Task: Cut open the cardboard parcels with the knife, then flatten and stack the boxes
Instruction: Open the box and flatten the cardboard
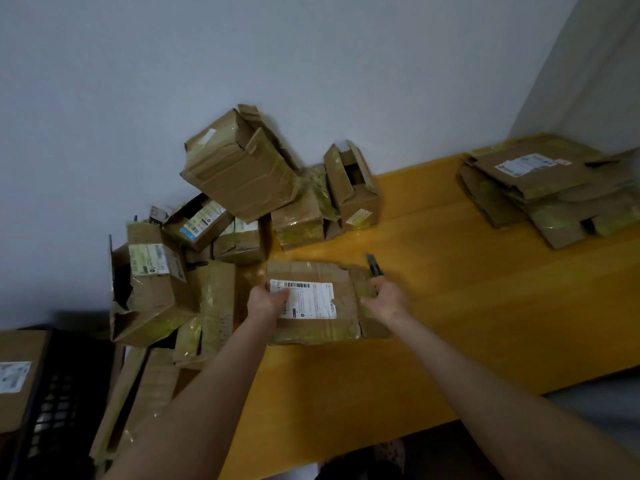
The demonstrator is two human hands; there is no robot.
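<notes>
Steadying parcel (pixel 311 327) on surface (pixel 467 306), left grip (pixel 266 301) grasping its edge, right grip (pixel 384 299) clenched round knife (pixel 373 265); next, probably running blade along tape.

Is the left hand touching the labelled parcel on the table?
Touching. The head view shows the left hand gripping the labelled parcel at its left edge.

Right hand (pixel 384 299) motion-blurred; its fingers hide most of the knife (pixel 374 266) handle, only the blade end showing. Left hand (pixel 268 301) covers the left edge of the label (pixel 308 299) on the parcel (pixel 311 327), print too small to read. Flattened stack (pixel 554 192) cut by right edge, black crate (pixel 59 393) and a box (pixel 14 375) by left edge
</notes>
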